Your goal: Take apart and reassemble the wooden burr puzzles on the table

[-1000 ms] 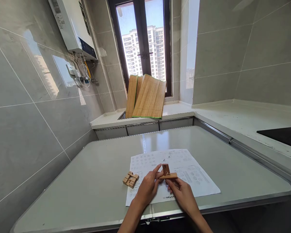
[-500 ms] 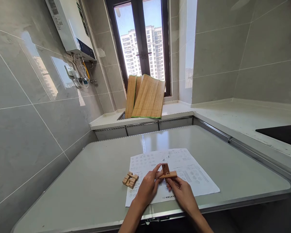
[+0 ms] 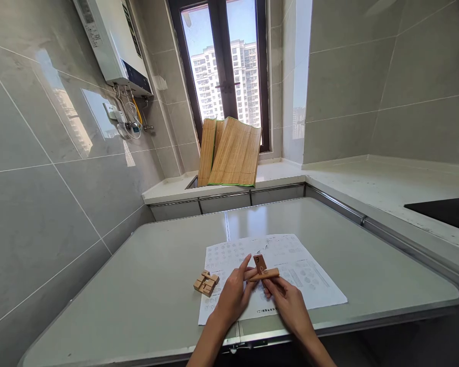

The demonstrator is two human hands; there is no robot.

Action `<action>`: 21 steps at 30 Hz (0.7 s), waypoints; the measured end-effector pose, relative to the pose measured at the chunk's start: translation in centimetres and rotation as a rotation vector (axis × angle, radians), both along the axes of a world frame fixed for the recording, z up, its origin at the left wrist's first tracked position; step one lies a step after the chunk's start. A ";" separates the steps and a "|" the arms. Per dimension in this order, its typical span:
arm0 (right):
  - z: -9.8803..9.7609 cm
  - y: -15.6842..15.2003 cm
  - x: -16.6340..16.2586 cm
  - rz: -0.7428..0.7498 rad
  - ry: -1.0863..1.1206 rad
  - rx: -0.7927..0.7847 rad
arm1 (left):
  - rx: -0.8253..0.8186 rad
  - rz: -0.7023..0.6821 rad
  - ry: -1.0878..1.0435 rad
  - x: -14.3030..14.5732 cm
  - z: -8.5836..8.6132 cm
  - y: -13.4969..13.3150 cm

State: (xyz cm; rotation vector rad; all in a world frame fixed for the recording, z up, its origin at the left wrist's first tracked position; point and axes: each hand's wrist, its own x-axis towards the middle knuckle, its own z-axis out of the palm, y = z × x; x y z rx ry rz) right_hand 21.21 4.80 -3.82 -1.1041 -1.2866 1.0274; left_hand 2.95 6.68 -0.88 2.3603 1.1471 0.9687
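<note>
Above a printed instruction sheet (image 3: pixel 317 290), both hands hold small wooden puzzle pieces. My left hand (image 3: pixel 234 290) has its thumb and fingers at the left end of a flat wooden piece (image 3: pixel 270 274), its index finger stretched upward. My right hand (image 3: pixel 286 300) pinches the right part from below. Another wooden piece (image 3: pixel 259 262) with a dark mark stands up behind the flat one, tilted slightly left; how the two join is hidden. Left of my left hand lies a cluster of interlocked wooden puzzle blocks (image 3: pixel 206 283), partly at the sheet's left edge.
The sheet lies on a pale folding table (image 3: pixel 137 285) with a seam down its middle. Behind it runs a white counter (image 3: pixel 279 169) with bamboo mats (image 3: pixel 235 153) propped by the window. A black cooktop edge (image 3: pixel 447 211) shows at right.
The upright wooden piece tilts a little more to the left, and my left index finger has lifted slightly away from it. The block cluster stays put.
</note>
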 end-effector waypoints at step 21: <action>-0.2 -0.5 -0.3 -0.189 -0.115 0.090 | -0.060 0.484 0.016 0.3 0.8 0.8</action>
